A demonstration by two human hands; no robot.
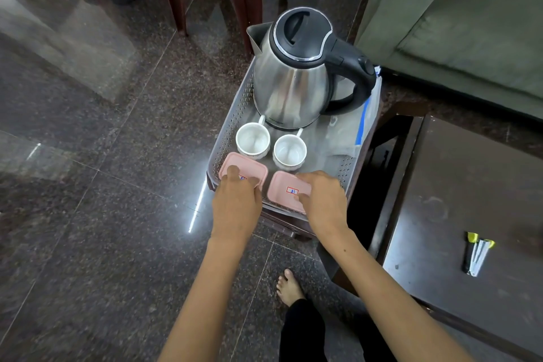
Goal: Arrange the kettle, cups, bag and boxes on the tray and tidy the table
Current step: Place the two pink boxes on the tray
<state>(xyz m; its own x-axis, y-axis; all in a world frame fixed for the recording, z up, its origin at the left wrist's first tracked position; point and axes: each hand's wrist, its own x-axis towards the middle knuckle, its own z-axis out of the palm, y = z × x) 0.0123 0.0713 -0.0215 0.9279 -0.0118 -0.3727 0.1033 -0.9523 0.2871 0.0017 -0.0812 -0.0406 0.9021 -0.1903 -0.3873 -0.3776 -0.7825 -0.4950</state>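
Head view: boxes (289, 189) under both hands (236, 203)

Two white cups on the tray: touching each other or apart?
Apart. The head view shows a strip of grey tray floor between the left cup and the right cup; their rims do not meet.

Kettle (289, 79), two cups (253, 139), hands (236, 203) on pink boxes (289, 189)

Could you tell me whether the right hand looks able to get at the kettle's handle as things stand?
Probably yes. The kettle has its handle turned to the right side, with nothing over it. The right hand rests on a pink box; only the low cup lies between.
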